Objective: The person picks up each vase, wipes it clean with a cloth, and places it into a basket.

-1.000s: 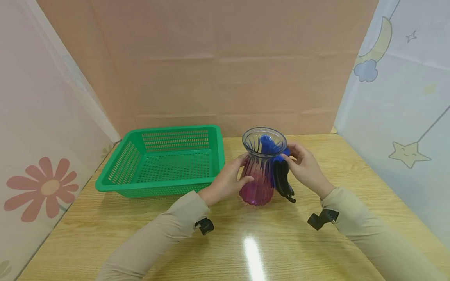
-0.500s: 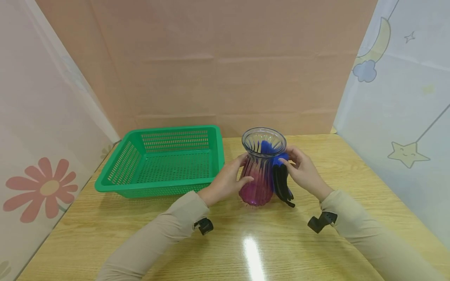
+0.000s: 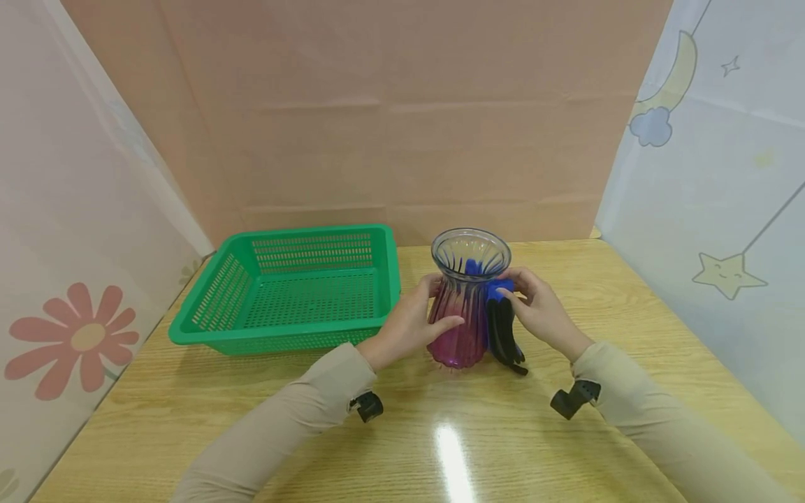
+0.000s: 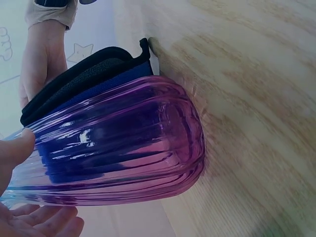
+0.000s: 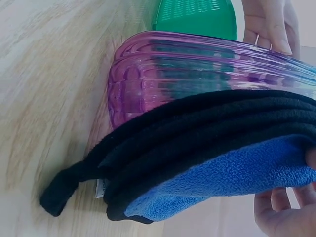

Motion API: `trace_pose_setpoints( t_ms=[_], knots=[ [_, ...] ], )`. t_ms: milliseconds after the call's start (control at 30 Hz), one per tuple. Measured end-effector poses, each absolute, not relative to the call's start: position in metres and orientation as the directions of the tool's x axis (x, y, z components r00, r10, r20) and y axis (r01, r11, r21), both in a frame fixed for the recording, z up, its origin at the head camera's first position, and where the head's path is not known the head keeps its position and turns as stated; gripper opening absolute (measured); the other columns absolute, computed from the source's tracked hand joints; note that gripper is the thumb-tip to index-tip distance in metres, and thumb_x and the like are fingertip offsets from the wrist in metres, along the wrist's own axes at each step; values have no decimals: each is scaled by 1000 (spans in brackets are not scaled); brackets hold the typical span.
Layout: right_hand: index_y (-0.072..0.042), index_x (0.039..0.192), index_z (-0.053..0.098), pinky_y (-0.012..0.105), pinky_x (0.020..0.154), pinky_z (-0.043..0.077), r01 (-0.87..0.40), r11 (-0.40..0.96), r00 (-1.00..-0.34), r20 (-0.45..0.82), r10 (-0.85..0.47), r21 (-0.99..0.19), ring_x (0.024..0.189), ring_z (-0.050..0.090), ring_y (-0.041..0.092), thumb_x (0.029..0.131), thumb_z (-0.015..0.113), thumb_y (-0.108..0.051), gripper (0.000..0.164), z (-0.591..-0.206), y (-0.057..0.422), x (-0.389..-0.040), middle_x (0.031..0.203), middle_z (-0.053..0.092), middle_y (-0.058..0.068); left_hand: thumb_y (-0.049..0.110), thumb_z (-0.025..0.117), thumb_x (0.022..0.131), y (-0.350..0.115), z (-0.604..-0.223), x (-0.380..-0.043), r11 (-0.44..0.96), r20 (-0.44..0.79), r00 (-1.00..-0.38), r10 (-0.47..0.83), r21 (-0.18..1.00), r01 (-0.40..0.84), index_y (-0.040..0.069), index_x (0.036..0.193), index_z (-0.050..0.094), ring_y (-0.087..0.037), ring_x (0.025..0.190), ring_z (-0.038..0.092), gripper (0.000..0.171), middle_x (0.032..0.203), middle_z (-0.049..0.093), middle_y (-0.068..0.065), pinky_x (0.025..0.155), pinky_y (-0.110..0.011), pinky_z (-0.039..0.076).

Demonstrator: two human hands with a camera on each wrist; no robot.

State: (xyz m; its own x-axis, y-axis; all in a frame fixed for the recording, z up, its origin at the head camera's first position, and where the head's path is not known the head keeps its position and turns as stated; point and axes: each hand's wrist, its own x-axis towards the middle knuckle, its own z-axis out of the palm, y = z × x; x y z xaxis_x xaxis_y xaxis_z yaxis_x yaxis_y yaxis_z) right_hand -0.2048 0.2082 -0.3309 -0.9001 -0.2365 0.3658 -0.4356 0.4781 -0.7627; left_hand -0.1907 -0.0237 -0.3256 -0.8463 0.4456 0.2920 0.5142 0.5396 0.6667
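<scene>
A ribbed glass vase (image 3: 458,328), blue at the rim and pink toward its base, stands upright on the table. My left hand (image 3: 409,323) grips its left side, the thumb across the front and the fingers behind, as the left wrist view shows. On the vase's right side my right hand (image 3: 542,307) pinches a folded blue cleaning cloth (image 5: 237,170) with black edging and a black hanging loop. The cloth (image 3: 502,325) lies along the glass, its folds hanging down and the loop near the tabletop. Part of its blue shows through the glass.
A green plastic basket (image 3: 283,334) with slotted walls stands left of the vase, close to my left hand. The wooden table (image 3: 302,433) ends at a plain beige backdrop (image 3: 390,154), with patterned sheets (image 3: 698,202) at both sides.
My right hand has moved slightly down and toward me, carrying the cloth lower along the vase's side. Less blue shows through the vase's neck. The vase and left hand stay nearly in place.
</scene>
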Motion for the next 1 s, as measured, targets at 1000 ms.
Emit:
trace_pose_setpoints(
  t_ms=[1000],
  knots=[
    [7,114,52,7,78,45,-406,483,-913,326,-245,-776,94,50,-17,93,52,0,23,-336,210,-210,117,59,25,13,65,87,-29,-322,-200,461,270,-784,560,684,565,-3,138,27,-33,125,50,65,132,51,-22,106,-43,41]
  ],
)
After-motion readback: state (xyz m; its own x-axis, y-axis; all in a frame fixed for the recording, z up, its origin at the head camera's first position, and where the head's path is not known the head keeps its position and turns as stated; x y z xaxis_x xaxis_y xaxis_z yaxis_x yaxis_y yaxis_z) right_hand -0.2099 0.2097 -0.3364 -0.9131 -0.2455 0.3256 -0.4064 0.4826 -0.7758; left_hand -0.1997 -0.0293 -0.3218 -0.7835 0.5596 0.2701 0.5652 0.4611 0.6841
